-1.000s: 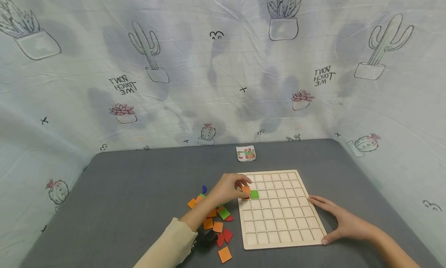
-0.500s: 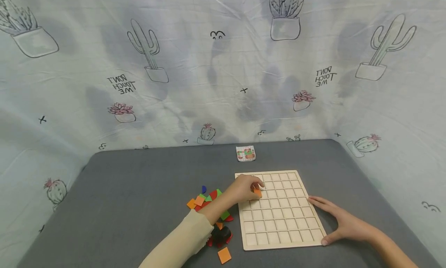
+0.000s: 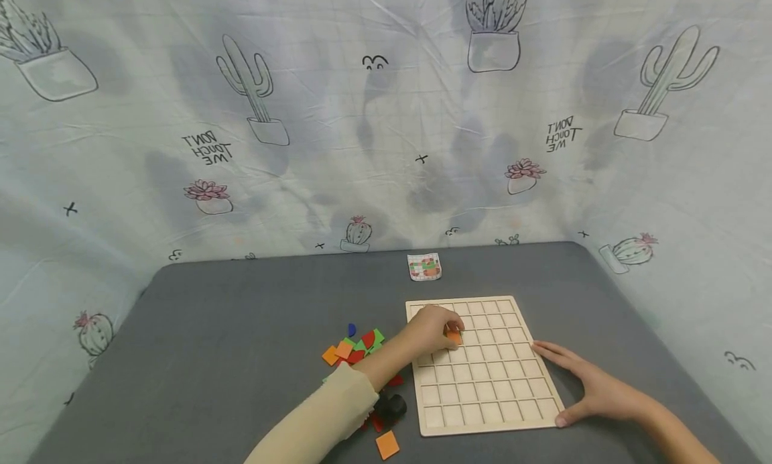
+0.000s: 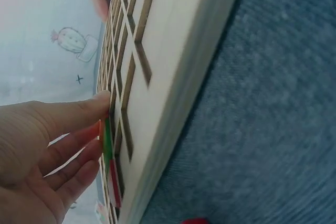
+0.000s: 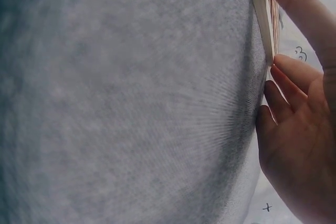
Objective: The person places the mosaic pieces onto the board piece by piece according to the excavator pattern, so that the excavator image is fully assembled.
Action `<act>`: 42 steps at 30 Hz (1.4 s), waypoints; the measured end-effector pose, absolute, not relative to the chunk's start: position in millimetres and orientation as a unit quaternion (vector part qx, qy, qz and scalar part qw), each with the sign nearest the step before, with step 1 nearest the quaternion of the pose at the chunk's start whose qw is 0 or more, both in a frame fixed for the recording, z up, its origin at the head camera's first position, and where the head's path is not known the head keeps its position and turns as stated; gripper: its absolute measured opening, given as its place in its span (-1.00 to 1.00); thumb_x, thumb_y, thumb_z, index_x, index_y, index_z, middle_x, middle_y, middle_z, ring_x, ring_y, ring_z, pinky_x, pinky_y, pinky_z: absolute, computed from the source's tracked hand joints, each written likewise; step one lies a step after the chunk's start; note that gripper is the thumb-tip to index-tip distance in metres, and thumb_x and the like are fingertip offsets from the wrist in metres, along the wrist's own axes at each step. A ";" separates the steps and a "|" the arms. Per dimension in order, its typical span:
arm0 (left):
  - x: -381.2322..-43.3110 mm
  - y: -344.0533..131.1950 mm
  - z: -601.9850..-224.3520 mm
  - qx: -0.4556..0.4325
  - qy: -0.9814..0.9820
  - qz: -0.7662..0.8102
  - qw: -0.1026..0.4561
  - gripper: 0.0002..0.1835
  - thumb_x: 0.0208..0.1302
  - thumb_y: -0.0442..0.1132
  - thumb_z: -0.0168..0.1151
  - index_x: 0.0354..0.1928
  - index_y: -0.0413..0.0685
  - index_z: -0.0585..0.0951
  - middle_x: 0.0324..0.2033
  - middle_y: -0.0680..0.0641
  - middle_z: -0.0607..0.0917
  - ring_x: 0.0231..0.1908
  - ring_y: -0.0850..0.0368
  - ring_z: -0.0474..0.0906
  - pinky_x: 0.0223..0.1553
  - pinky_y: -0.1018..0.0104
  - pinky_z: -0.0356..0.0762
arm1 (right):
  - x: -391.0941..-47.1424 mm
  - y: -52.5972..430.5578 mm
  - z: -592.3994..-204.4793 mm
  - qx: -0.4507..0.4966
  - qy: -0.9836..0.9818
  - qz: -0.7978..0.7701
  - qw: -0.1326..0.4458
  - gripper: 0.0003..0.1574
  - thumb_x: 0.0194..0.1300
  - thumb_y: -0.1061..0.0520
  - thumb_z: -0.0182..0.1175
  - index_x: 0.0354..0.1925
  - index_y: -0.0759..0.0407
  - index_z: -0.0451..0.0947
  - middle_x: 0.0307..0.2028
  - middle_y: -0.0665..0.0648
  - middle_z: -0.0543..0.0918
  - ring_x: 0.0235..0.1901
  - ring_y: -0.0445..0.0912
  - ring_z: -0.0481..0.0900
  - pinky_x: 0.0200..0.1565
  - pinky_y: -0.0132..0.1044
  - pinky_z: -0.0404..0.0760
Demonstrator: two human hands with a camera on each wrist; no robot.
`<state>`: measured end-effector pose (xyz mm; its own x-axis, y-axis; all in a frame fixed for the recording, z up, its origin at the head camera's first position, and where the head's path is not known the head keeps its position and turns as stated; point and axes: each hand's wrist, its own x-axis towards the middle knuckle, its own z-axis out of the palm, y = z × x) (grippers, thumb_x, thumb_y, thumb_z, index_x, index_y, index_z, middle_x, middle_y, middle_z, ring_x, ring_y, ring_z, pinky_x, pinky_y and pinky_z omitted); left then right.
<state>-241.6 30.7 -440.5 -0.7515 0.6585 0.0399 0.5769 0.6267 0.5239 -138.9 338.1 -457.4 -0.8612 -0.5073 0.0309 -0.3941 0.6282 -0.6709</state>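
My left hand (image 3: 433,330) pinches an orange square tile (image 3: 454,337) between thumb and fingers, right at the upper left part of the wooden grid board (image 3: 482,370). In the left wrist view, a green tile (image 4: 108,139) and a red tile (image 4: 115,183) sit in the board's cells beside the fingers. From above, the left hand hides these two. My right hand (image 3: 594,387) rests along the board's right edge, fingers extended and thumb at the near right corner. The right wrist view shows those fingers (image 5: 294,74) against the board's side.
Left of the board lies a loose pile of red, green and orange tiles (image 3: 344,349), partly covered by the left forearm. A blue piece (image 3: 352,330) lies behind it, a single orange square (image 3: 388,444) in front. A small patterned card (image 3: 425,267) lies beyond the board.
My left hand has moved right across the board with the orange tile, from the left column past the green tile, and come lower. The right hand has stayed at the board's edge.
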 end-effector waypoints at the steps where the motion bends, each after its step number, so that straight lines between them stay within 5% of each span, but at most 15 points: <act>1: -241.5 31.3 -439.8 0.349 0.899 0.256 0.074 -0.71 -0.07 -0.22 0.46 -0.22 0.04 0.68 -0.39 0.12 0.67 -0.38 0.34 0.51 -0.33 0.57 0.39 | -139.0 338.0 -457.2 -0.252 0.899 -0.350 0.079 0.32 -0.30 -0.13 0.50 0.38 0.13 0.10 0.33 0.23 0.14 0.21 -0.65 -0.12 0.02 -0.66 0.04; 8: -240.3 33.1 -438.8 0.357 0.899 0.246 0.069 -0.73 -0.09 -0.26 0.46 -0.25 0.02 0.68 -0.42 0.13 0.68 -0.41 0.36 0.51 -0.36 0.59 0.39 | -138.5 337.6 -455.6 -0.253 0.903 -0.337 0.079 0.32 -0.30 -0.09 0.52 0.38 0.13 0.09 0.33 0.19 0.15 0.19 -0.67 -0.12 0.01 -0.56 0.20; 22: -238.7 5.9 -432.5 0.388 0.849 0.335 0.128 -0.64 0.12 -0.10 0.32 -0.03 -0.03 0.61 -0.16 0.03 0.67 -0.17 0.24 0.56 -0.17 0.49 0.46 | -139.9 339.3 -456.1 -0.255 0.898 -0.350 0.082 0.31 -0.29 -0.08 0.51 0.38 0.12 0.09 0.34 0.17 0.13 0.20 -0.66 -0.12 0.02 -0.60 0.14; 29: -229.0 -28.4 -414.6 0.345 0.803 0.447 0.190 -0.60 0.19 -0.12 0.25 0.06 -0.09 0.56 -0.01 -0.09 0.61 -0.04 0.07 0.54 -0.02 0.39 0.45 | -139.0 341.9 -457.5 -0.256 0.898 -0.347 0.090 0.31 -0.28 -0.04 0.51 0.39 0.12 0.08 0.35 0.15 0.12 0.19 -0.68 -0.13 -0.01 -0.54 0.22; 35: -222.3 -57.8 -410.8 0.309 0.781 0.500 0.209 -0.64 0.19 -0.20 0.26 0.03 -0.12 0.58 -0.08 -0.16 0.63 -0.14 0.18 0.58 -0.09 0.41 0.49 | -137.2 343.5 -460.0 -0.244 0.894 -0.358 0.111 0.30 -0.25 0.03 0.51 0.40 0.11 0.04 0.34 0.28 0.09 0.18 -0.71 -0.14 -0.03 -0.49 0.28; 42: -210.5 -92.6 -412.0 0.274 0.775 0.536 0.191 -0.63 0.20 -0.19 0.24 0.04 -0.15 0.56 -0.05 -0.19 0.61 -0.10 0.10 0.55 -0.07 0.33 0.49 | -137.4 342.0 -460.8 -0.257 0.894 -0.356 0.091 0.31 -0.27 0.01 0.52 0.39 0.13 0.06 0.36 0.09 0.11 0.18 -0.69 -0.13 -0.02 -0.53 0.24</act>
